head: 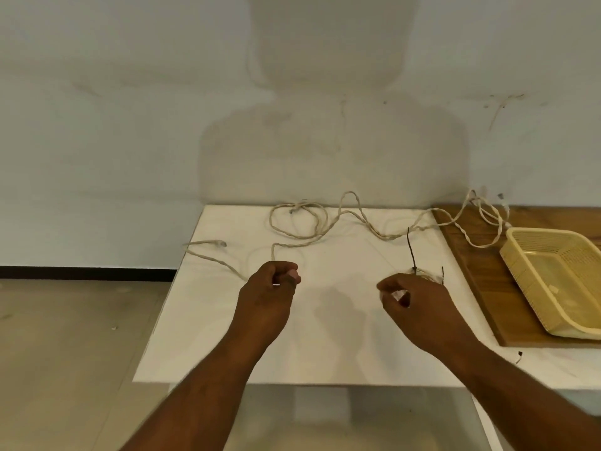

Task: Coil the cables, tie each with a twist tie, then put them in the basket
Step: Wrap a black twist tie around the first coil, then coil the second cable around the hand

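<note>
Person's left grip (276, 281) is closed in a fist round a beige twisted cable (390, 236), which rises toward 12 o'clock and loops across the white desk (201, 336). Right grip (413, 297) is curled, pinching a small pale coiled bundle (422, 274) with a black twist tie (410, 249) sticking up. At 3 o'clock, a pale yellow plastic basket (533, 288) sits on a brown wooden board (478, 281), with the cable's far end beside it.
</note>
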